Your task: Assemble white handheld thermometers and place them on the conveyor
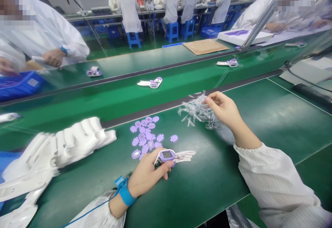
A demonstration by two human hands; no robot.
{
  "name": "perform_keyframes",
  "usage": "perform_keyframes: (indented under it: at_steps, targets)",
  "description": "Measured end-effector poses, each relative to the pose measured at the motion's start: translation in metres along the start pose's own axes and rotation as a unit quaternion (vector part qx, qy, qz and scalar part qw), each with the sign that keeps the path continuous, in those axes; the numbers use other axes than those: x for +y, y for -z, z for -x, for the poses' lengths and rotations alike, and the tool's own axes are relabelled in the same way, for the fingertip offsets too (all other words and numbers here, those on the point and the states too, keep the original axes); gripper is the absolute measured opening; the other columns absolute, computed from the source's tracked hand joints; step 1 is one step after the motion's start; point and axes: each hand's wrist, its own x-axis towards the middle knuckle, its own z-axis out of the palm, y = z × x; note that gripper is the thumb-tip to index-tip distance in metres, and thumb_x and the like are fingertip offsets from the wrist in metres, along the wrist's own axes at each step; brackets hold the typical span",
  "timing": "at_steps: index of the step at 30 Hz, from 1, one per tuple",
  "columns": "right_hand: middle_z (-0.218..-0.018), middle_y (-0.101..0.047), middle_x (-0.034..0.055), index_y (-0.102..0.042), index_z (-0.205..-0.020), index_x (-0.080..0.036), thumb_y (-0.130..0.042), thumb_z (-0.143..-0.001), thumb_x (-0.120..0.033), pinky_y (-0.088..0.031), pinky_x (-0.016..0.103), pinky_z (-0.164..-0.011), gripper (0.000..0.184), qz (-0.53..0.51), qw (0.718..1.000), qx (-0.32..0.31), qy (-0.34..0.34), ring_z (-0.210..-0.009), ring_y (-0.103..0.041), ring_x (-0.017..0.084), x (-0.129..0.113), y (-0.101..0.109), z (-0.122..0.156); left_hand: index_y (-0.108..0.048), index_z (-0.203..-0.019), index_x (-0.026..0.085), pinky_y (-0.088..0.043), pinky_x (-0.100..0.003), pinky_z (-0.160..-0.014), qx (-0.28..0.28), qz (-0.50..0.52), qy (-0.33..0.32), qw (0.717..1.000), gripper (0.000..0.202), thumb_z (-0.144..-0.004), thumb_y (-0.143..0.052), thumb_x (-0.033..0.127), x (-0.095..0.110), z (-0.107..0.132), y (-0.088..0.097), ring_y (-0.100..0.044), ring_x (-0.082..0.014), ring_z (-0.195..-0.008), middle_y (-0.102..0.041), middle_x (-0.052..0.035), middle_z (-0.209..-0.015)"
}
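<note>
Left hand [148, 172]: curled round white-and-purple oval plastic device [167, 155], over green flat tabletop [207, 183]
Right hand [224, 109]: fingertips nearly together at pile of clear plastic strips [198, 112]; can't tell if gripping one

The left hand [153, 174] and right hand [225, 108] are bare. The loose right sleeve [275, 183] is white, creased, finely striped, with a gathered, frilled cuff; the left sleeve [106, 218] is white too, its cuff likewise gathered. A bright blue band [128, 193] with a blue clasp [120, 182] circles the left wrist, and a thin blue cord [90, 209] runs along that sleeve
</note>
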Motion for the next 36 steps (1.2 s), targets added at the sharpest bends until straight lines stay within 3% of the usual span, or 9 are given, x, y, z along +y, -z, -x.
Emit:
perform_keyframes:
  at_steps: [3, 6, 12, 17, 22, 25, 28, 33, 36]
  targets:
    - [-0.096, -0.078, 0.0060, -0.065, -0.101, -0.028, -0.083, -0.086, -0.050, -0.064, 0.045, -0.083, 0.032, -0.036, 0.999, 0.010, 0.007, -0.089, -0.078, 0.028, 0.000, -0.001, -0.001, -0.068, -0.107, 0.018, -0.054, -0.028, -0.071, 0.001, -0.002, 0.000, 1.000, 0.029, -0.104, -0.066, 0.047, 0.000, 0.000, 0.000, -0.072, -0.0155, -0.064, -0.075, -0.0022, -0.083]
    - [-0.089, -0.077, 0.0039, -0.068, -0.112, -0.028, -0.079, -0.090, -0.050, -0.064, 0.044, -0.080, 0.032, -0.045, 0.999, 0.008, 0.013, -0.081, -0.078, 0.027, -0.001, 0.000, 0.000, -0.068, -0.108, 0.018, -0.054, -0.028, -0.071, -0.001, 0.001, -0.001, 1.000, 0.029, -0.104, -0.066, 0.047, 0.000, 0.000, 0.000, -0.072, -0.0153, -0.064, -0.075, -0.0022, -0.083]
    - [-0.060, -0.069, 0.0016, -0.066, -0.075, -0.027, -0.072, -0.095, -0.064, -0.061, 0.044, -0.067, 0.042, 0.008, 0.999, 0.030, -0.020, -0.057, -0.069, 0.024, -0.004, 0.004, 0.003, -0.068, -0.107, 0.019, -0.054, -0.028, -0.071, 0.000, -0.001, 0.002, 1.000, 0.028, -0.104, -0.066, 0.046, 0.000, 0.000, 0.000, -0.072, -0.0152, -0.064, -0.075, -0.0019, -0.083]
    - [-0.097, -0.081, 0.0072, -0.076, -0.097, -0.028, -0.077, -0.093, -0.051, -0.064, 0.046, -0.078, 0.023, 0.007, 0.998, 0.048, 0.033, -0.089, -0.077, 0.030, -0.003, 0.000, 0.002, -0.067, -0.106, 0.019, -0.054, -0.028, -0.071, 0.000, -0.002, 0.003, 1.000, 0.027, -0.104, -0.066, 0.045, 0.000, 0.000, 0.000, -0.072, -0.0153, -0.064, -0.075, -0.0015, -0.082]
    - [-0.103, -0.079, 0.0098, -0.081, -0.109, -0.027, -0.056, -0.107, -0.047, -0.063, 0.046, -0.079, 0.032, 0.034, 0.997, 0.042, 0.056, -0.088, -0.076, 0.028, -0.005, 0.001, 0.003, -0.067, -0.106, 0.019, -0.054, -0.028, -0.070, 0.000, 0.001, 0.000, 1.000, 0.027, -0.104, -0.066, 0.046, -0.001, 0.000, 0.000, -0.071, -0.0150, -0.064, -0.075, -0.0016, -0.083]
    - [-0.106, -0.077, 0.0104, -0.082, -0.116, -0.028, -0.056, -0.108, -0.047, -0.062, 0.048, -0.082, 0.033, 0.061, 0.988, 0.094, 0.108, -0.091, -0.075, 0.029, -0.008, 0.002, 0.004, -0.067, -0.105, 0.019, -0.053, -0.028, -0.070, 0.000, 0.000, -0.001, 1.000, 0.027, -0.104, -0.065, 0.046, -0.001, 0.001, 0.000, -0.071, -0.0150, -0.064, -0.075, -0.0017, -0.083]
    - [-0.109, -0.078, 0.0092, -0.077, -0.125, -0.030, -0.062, -0.106, -0.047, -0.064, 0.050, -0.088, 0.030, -0.006, 0.981, 0.146, 0.127, -0.097, -0.077, 0.029, -0.014, 0.000, 0.007, -0.067, -0.105, 0.019, -0.053, -0.028, -0.071, -0.003, 0.000, -0.001, 1.000, 0.028, -0.105, -0.065, 0.047, -0.001, 0.001, 0.000, -0.071, -0.0149, -0.064, -0.075, -0.0021, -0.084]
    - [-0.077, -0.071, 0.0057, -0.071, -0.101, -0.029, -0.062, -0.107, -0.052, -0.063, 0.048, -0.066, 0.026, -0.138, 0.931, 0.301, 0.152, -0.067, -0.072, 0.026, -0.022, 0.001, 0.011, -0.066, -0.107, 0.018, -0.053, -0.028, -0.069, -0.005, 0.007, 0.003, 1.000, 0.029, -0.105, -0.065, 0.048, -0.002, 0.001, 0.001, -0.071, -0.0145, -0.064, -0.074, -0.0023, -0.085]
    - [-0.070, -0.066, 0.0050, -0.066, -0.096, -0.032, -0.065, -0.104, -0.056, -0.058, 0.049, -0.060, 0.025, -0.128, 0.925, 0.329, 0.144, -0.061, -0.066, 0.027, -0.019, 0.006, 0.012, -0.066, -0.105, 0.018, -0.054, -0.028, -0.070, -0.007, 0.005, -0.001, 1.000, 0.028, -0.105, -0.065, 0.046, -0.003, 0.000, 0.001, -0.071, -0.0144, -0.064, -0.074, -0.0021, -0.085]
